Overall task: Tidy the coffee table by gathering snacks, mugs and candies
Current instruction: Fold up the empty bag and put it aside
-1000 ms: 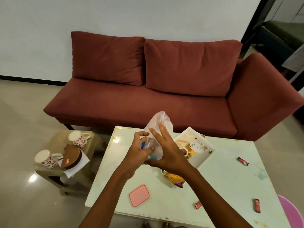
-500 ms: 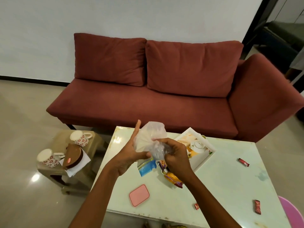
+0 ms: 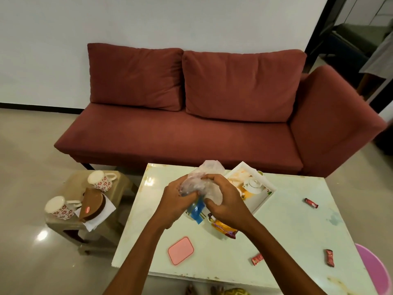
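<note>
Bag [image 3: 210, 169] held in both hands above coffee table [image 3: 287, 231]

Head view. One clear plastic bag is gripped by two hands over the far middle of the table. The left hand [image 3: 176, 201] is curled round the bag's crumpled left side, and the right hand [image 3: 225, 207] is curled round its right side, with the fingers closed into the plastic. One blue packet [image 3: 196, 209] is seen just below the hands; whether it sits inside the bag or lies under it cannot be told. One orange snack packet [image 3: 223, 227] lies on the table beneath the right wrist.

Three red-wrapped candies are counted on the table: one [image 3: 311, 203] at the right, one [image 3: 329, 257] near the front right edge, and one [image 3: 257, 259] beside the right forearm. Print is carried on the wrappers, but it is too small to be read. One pink lid [image 3: 180, 250] lies flat between the forearms. One white tray [image 3: 263, 201] is set behind the hands, with one white pot [image 3: 253, 185] in it.

Two mugs with red flower prints, one [image 3: 101, 180] behind and one [image 3: 57, 208] in front, stand on one low stool [image 3: 70, 225] left of the table. Between them one brown box [image 3: 92, 206] rests on a white napkin; its small red label cannot be read.

One red sofa [image 3: 191, 135] with two back cushions stands behind the table. One pink tub [image 3: 374, 271] is seen at the table's front right corner.
</note>
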